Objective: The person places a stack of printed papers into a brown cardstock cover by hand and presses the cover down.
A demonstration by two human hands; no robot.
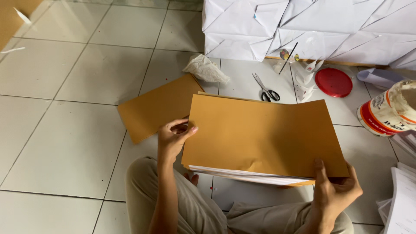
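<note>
Nearest the camera are the person's bent knees in beige trousers (190, 212), seated on the white tiled floor (65, 130). Above the lap both hands hold a brown paper sheet (260, 134) laid over a stack of white paper (247, 174), whose edges show under the near side. The right hand (336, 188) grips the stack's near right corner, thumb pressed flat on top of the brown sheet and the other fingers curled underneath. The left hand (173, 138) sits at the stack's left edge, fingers bent and close together, thumb tip touching the brown sheet's edge.

Just beyond the left hand a second brown sheet (158, 106) lies flat on the tiles, partly tucked under the held one. At the right edge sit more white paper piles (401, 203), and farther up a tilted glue tub (388, 110), white with red bands.

Farther back lie black-handled scissors (265, 89), a crumpled plastic bag (206, 69), a round red lid (333, 82) and some white scraps (305, 80). At the far end stand bundles wrapped in white paper (312, 26).
</note>
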